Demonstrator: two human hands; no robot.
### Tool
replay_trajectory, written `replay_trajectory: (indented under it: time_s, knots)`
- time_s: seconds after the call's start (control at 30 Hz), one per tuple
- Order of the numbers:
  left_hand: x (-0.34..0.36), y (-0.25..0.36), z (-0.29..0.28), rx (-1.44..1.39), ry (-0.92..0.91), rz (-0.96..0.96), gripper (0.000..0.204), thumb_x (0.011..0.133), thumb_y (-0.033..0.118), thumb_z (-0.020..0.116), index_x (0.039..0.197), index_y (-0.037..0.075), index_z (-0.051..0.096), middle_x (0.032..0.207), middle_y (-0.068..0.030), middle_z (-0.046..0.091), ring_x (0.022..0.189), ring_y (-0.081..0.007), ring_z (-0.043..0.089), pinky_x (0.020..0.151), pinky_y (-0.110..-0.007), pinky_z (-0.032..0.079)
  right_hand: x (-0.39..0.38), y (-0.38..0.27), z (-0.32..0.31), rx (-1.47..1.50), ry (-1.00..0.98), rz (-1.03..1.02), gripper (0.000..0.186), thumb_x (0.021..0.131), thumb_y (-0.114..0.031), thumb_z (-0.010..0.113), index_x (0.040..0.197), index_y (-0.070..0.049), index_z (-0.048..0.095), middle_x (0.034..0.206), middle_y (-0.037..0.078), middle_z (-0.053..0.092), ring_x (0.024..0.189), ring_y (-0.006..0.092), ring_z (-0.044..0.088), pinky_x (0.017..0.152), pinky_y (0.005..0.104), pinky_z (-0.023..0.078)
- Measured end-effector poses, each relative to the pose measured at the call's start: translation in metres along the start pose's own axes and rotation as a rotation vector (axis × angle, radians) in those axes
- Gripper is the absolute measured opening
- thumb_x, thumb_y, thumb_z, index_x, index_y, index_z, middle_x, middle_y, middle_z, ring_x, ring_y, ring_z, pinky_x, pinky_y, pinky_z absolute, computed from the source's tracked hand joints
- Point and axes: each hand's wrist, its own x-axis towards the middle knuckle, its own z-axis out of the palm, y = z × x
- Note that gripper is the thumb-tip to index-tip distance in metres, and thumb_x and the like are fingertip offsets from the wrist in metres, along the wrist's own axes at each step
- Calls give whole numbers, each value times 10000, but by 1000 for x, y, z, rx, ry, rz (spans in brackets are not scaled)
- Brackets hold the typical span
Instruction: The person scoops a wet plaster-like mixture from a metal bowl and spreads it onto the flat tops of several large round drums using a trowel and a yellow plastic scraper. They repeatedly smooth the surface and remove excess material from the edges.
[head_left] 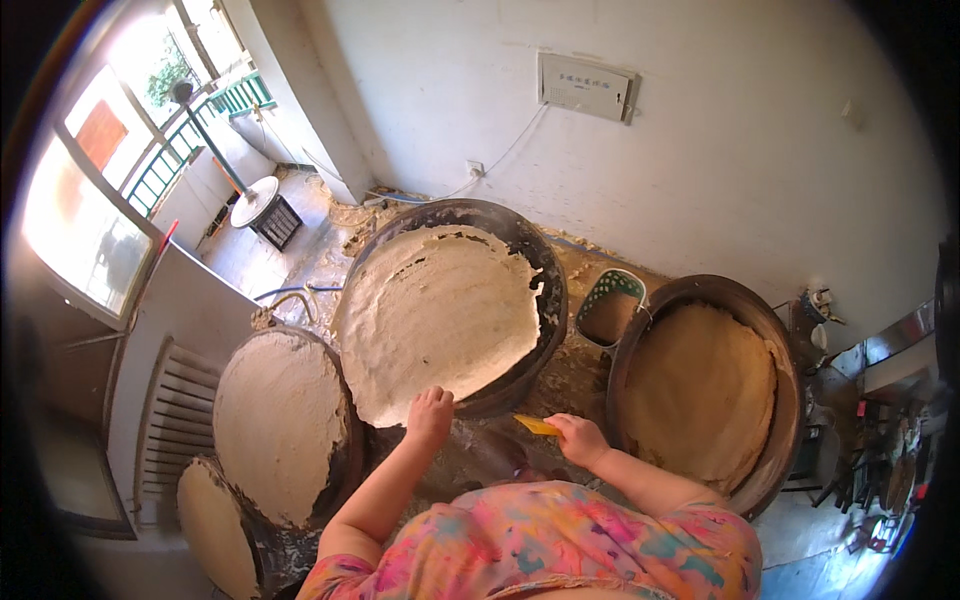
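Observation:
In the middle stands a large dark round pan (pixel 553 330) with a broad pale, doughy sheet (pixel 440 300) across it. The sheet's right edge is ragged and apart from the pan's wall, and its near-left part lies out over the rim. At that near edge my left hand (pixel 430 415) is closed, its fingers curled onto the sheet's border; the fingertips are partly hidden. My right hand (pixel 582 440) grips a flat yellow scraper (pixel 537 425), held just off the pan's near-right side, its blade toward the pan.
Right of me is a wide brown vat (pixel 790 420) with a tan surface inside. A green-and-white basket (pixel 612 290) sits between the vats. Two more pale-topped round vessels (pixel 280 420) (pixel 215 530) stand at left. Behind are a lidded black bin (pixel 275 222) and a wall with a panel box (pixel 585 88).

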Motion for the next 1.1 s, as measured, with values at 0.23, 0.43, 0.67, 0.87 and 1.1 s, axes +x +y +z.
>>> replay_trajectory:
  time_s: [0.23, 0.43, 0.67, 0.87, 1.1]
  knots:
    - [-49, 11, -22, -63, 70, -33, 111, 762, 147, 494, 823, 59, 466, 830, -121, 534, 784, -285, 548, 669, -376, 443, -75, -36, 19, 42, -51, 16, 283, 693, -44, 482, 963, -60, 567, 971, 145, 577, 873, 316, 553, 744, 366, 458]
    - [-78, 22, -59, 56, -50, -14, 111, 749, 101, 478, 843, 50, 449, 708, -133, 579, 681, -306, 580, 590, -394, 449, -139, -51, 38, 80, 21, 62, 266, 715, -104, 497, 964, -54, 577, 944, 156, 584, 859, 336, 556, 728, 371, 457]
    - [-80, 68, -124, 136, -158, 162, 251, 760, 109, 483, 1008, 86, 513, 763, -138, 597, 724, -294, 591, 608, -391, 454, -201, -67, 25, 74, 92, 239, 264, 730, -72, 491, 973, -3, 569, 915, 193, 579, 822, 341, 564, 697, 378, 465]
    - [-49, 119, -173, -168, -195, -14, 251, 836, 177, 462, 1055, 198, 584, 804, -87, 621, 665, -219, 588, 623, -323, 464, -227, -59, -14, 295, 208, 509, 241, 717, -83, 535, 938, 8, 567, 861, 186, 587, 798, 283, 591, 688, 351, 470]
    - [42, 199, -192, -691, -321, -5, 294, 825, 23, 432, 1103, 45, 524, 778, -98, 618, 528, -124, 573, 442, -243, 462, -257, 4, -44, 1621, 643, 829, 273, 776, -67, 543, 1034, 10, 501, 949, 105, 582, 852, 251, 578, 744, 392, 473]
